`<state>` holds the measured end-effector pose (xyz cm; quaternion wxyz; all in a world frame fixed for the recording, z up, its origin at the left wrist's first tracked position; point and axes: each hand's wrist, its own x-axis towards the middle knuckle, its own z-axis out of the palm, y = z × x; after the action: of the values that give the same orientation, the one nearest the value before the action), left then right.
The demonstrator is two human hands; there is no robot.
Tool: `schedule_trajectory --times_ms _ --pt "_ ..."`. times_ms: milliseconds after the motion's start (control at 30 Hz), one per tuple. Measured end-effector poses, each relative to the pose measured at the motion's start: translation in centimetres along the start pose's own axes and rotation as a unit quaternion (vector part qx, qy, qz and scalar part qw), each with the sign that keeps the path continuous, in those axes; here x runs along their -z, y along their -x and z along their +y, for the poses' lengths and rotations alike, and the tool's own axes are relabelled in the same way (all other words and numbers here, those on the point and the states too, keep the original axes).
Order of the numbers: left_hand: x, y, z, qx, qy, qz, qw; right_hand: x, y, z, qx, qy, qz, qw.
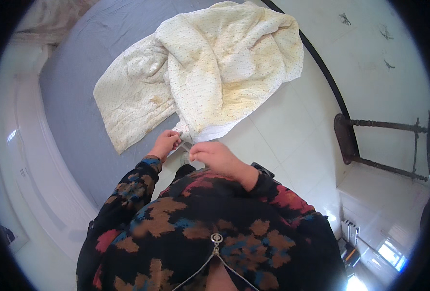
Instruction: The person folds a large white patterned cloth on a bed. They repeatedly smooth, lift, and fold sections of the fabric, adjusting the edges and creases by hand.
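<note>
A cream quilt (195, 68) with small dots and yellowish stains lies rumpled over the grey-sheeted bed (74, 82), part of it hanging past the bed's edge. At its near corner my left hand (166, 144) is closed, pinching the pale, lightly patterned edge. My right hand (219, 157) is just to the right, in front of my body, its fingers curled and thumb pressed in. A thin whitish strip shows between the two hands. Whatever the right fingers hold is hidden.
Pale floor tiles (292, 131) lie to the right of the bed. A dark wooden piece of furniture with turned rails (384, 125) stands at the right. A white moulded panel (40, 140) runs along the left side. Several small objects (350, 242) sit at the lower right.
</note>
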<state>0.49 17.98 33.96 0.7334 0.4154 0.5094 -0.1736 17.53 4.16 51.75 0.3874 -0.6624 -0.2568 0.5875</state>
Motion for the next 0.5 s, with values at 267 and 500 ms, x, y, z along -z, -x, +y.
schedule_trajectory --times_ms 267,500 --pt "1.1 -5.0 -8.6 0.003 -0.019 -0.171 0.985 0.4 4.1 -8.4 -0.090 -0.264 -0.002 0.960" --pt "-1.3 -7.1 -3.4 -0.204 0.206 -0.024 0.957 2.1 7.5 -11.5 0.008 -0.256 0.059 0.965"
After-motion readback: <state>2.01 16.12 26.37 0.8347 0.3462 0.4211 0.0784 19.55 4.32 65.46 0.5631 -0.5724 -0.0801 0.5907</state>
